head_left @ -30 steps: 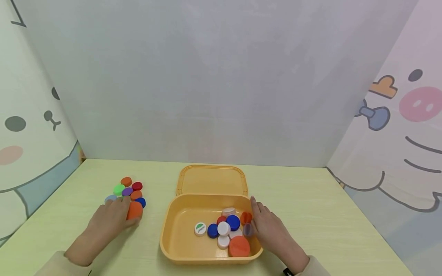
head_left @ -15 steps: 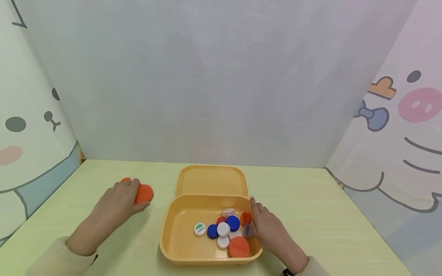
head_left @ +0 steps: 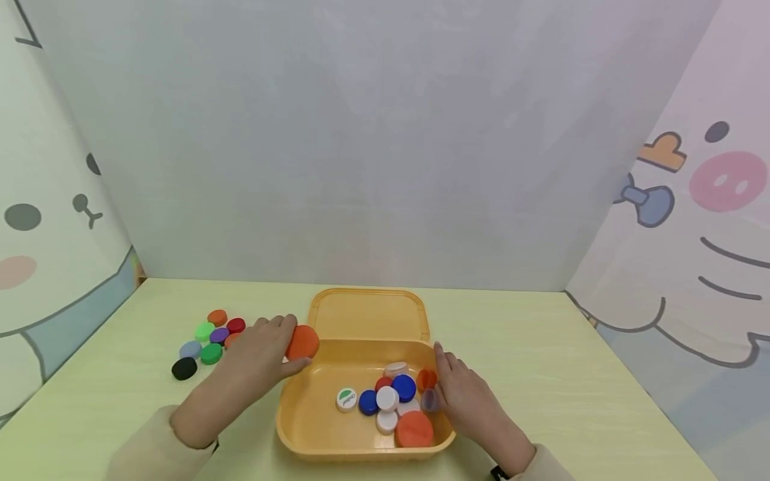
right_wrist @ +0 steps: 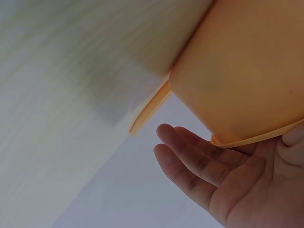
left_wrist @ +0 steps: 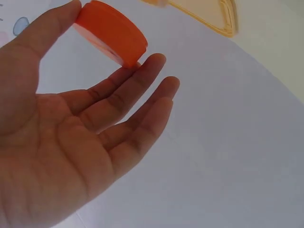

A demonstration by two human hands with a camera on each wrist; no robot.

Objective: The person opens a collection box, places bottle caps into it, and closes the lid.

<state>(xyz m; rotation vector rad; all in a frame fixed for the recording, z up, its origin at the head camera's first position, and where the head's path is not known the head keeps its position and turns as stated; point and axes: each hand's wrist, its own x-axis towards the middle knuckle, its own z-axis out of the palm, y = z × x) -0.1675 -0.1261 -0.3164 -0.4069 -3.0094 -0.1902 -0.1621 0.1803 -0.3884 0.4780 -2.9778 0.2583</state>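
My left hand [head_left: 255,357] pinches a large orange bottle cap [head_left: 303,343] between thumb and fingertips, close to the left rim of the yellow box. In the left wrist view, the orange cap [left_wrist: 111,33] is tilted, and the other fingers extend below it. My right hand [head_left: 472,401] rests on the right rim of the yellow box [head_left: 309,427]. Its fingers [right_wrist: 183,159] reach out fairly straight past the rim in the right wrist view. Inside the box lie several caps, among them a blue cap [head_left: 404,387], a white cap [head_left: 346,399] and a large orange-red cap [head_left: 414,429].
Left of the box, several loose caps lie on the table, including a black cap [head_left: 184,368], a green cap [head_left: 211,353] and a red cap [head_left: 236,325]. The yellow lid [head_left: 368,314] lies flat behind the box. A grey backdrop [head_left: 373,147] closes the far side.
My left hand has lifted the large orange cap from the loose group and carried it right, to the box's left rim. The right hand has stayed at the box.
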